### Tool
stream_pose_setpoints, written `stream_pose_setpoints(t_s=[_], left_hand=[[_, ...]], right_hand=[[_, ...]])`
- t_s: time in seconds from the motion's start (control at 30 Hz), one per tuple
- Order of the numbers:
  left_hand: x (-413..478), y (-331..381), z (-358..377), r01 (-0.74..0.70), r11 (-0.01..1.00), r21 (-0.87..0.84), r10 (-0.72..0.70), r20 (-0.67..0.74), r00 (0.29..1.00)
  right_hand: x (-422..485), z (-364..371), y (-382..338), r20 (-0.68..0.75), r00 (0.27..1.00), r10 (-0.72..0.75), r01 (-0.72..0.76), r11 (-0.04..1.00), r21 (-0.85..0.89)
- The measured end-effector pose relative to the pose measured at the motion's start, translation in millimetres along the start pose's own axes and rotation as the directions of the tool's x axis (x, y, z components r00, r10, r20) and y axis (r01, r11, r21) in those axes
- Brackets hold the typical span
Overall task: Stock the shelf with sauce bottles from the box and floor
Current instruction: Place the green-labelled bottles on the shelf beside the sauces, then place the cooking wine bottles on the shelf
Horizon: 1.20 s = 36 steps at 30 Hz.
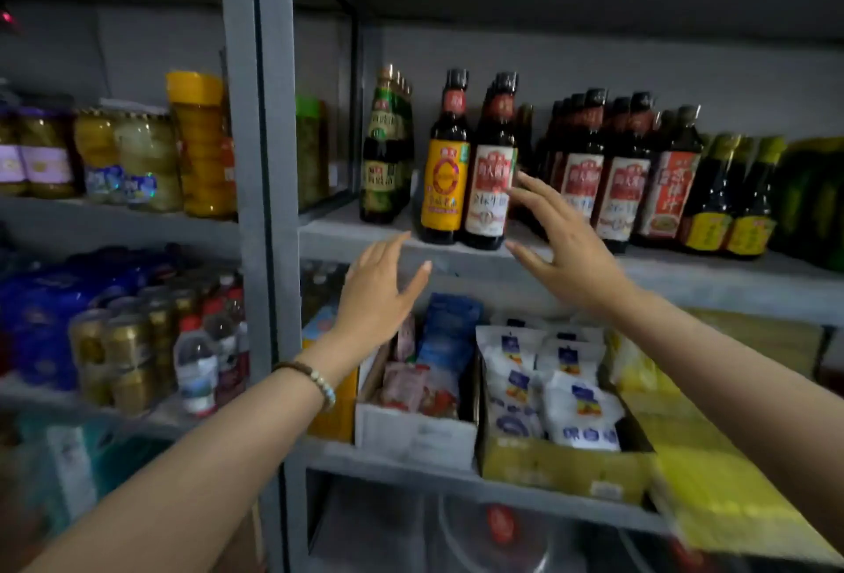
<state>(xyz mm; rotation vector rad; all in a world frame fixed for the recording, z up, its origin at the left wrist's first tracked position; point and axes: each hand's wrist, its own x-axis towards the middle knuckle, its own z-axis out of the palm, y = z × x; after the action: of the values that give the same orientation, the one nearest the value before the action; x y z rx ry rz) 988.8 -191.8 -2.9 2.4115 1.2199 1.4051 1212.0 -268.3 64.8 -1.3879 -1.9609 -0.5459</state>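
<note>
Dark sauce bottles stand in rows on the grey shelf (712, 273). At the front are a yellow-labelled bottle (446, 170) and, to its right, a red-and-white-labelled bottle (492, 179). My left hand (377, 293) is raised in front of the shelf edge, below and left of the yellow-labelled bottle, fingers straight, holding nothing. My right hand (564, 243) is spread open just right of the red-and-white-labelled bottle, its fingertips close to the label; whether they touch it is unclear. No box or floor shows in this view.
More red-labelled bottles (621, 179) and yellow-labelled dark bottles (730, 207) fill the shelf to the right, green bottles (386, 147) the left. Below sit cartons of white packets (557, 394) and red packets (420, 385). A grey upright post (262, 188) separates jars (146, 161) and cans (123, 353).
</note>
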Motion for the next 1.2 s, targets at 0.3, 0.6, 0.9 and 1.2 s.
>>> stream_pose_setpoints(t_s=[0.3, 0.6, 0.9, 1.2], left_hand=[[-133, 4, 69, 0.010, 0.978, 0.206, -0.065, 0.264, 0.962], [-268, -69, 153, 0.167, 0.952, 0.257, -0.292, 0.591, 0.752], [-434, -183, 216, 0.380, 0.874, 0.303, -0.477, 0.690, 0.545], [-591, -285, 290, 0.549, 0.703, 0.452, -0.668, 0.683, 0.294]], right_hand=[[-170, 52, 12, 0.271, 0.931, 0.243, -0.244, 0.969, -0.030], [-311, 154, 11, 0.538, 0.743, 0.399, -0.513, 0.855, 0.073], [-458, 325, -32, 0.734, 0.515, 0.443, -0.726, 0.680, 0.099], [-606, 482, -56, 0.841, 0.216, 0.496, -0.903, 0.428, -0.021]])
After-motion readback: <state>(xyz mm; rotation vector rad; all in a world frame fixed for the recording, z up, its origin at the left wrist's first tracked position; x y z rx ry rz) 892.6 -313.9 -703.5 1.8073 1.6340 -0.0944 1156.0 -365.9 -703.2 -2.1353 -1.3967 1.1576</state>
